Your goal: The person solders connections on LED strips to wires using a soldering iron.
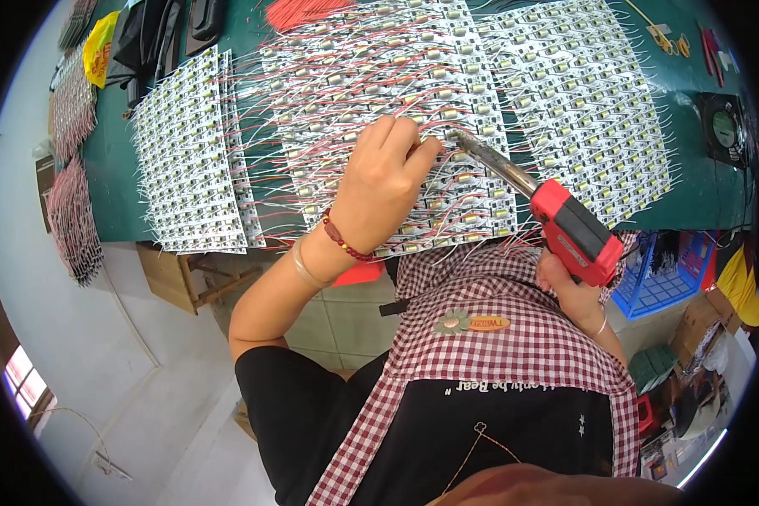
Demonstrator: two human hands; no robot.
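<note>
My right hand [570,292] is wrapped around the grip of a red and black soldering gun [575,232]. Its long metal barrel slants up to the left, and the dark tip reaches a circuit board panel [481,177] beside my left fingers. My left hand [388,164] is closed in a pinch over that same panel, fingertips close to the tip. It seems to hold a thin wire, mostly hidden by the fingers. Rows of small white boards with yellowish parts make up the panel, and red and white wires [312,126] stick out across it.
More panels lie on the green table [110,202]: one at the left [185,160], another at the right [582,101]. Loose red wires [304,12] are heaped at the back. Yellow scissors [670,40] and a small black fan-like device [724,128] lie far right. A blue crate [662,278] stands below.
</note>
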